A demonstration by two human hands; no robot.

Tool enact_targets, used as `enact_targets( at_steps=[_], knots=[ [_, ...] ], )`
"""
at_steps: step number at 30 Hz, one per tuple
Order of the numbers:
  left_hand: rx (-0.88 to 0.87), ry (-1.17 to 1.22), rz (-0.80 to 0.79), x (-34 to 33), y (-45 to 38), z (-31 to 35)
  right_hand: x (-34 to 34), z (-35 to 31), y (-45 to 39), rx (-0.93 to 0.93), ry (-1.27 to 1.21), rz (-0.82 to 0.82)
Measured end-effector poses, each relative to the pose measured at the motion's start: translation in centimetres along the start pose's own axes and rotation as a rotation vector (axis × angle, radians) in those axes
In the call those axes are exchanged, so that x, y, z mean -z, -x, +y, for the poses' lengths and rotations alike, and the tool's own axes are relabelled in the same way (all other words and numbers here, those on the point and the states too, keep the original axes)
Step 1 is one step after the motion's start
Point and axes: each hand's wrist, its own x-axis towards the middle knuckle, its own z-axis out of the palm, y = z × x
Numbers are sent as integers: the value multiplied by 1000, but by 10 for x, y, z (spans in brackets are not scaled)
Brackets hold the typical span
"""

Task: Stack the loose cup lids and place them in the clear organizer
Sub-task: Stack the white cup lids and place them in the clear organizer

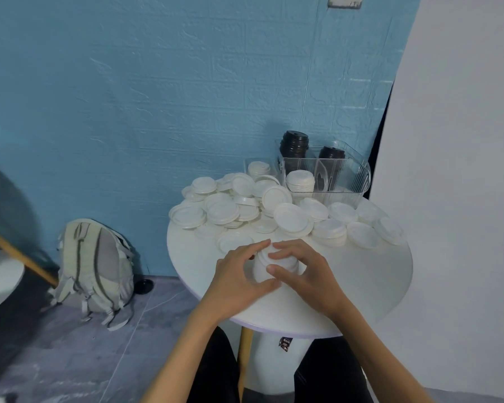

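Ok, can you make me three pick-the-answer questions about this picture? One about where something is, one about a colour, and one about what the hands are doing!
1. Where is the backpack?
A. On the round table
B. On the floor by the blue wall
C. Inside the organizer

2. What colour are the loose lids piled on the round table?
A. White
B. Red
C. Green

3. What are the left hand and right hand doing?
A. Hanging idle
B. Holding the backpack
C. Gripping a stack of lids

Answers: 1 B, it stands on the floor left of the table. 2 A, the whole pile is white. 3 C, both hands curl round the stack.
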Motion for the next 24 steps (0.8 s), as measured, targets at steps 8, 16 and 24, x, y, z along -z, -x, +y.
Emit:
enact_targets(
  at_steps=[8,16,24],
  knots=[
    [38,-338,88,28,-30,-14,-6,9,-3,-31,-21,44],
    [3,-477,-26,24,-35,-30,-2,12,1,43,96,29],
    [-63,55,327,28,-27,-1,-4,15,1,54,92,48]
  ],
)
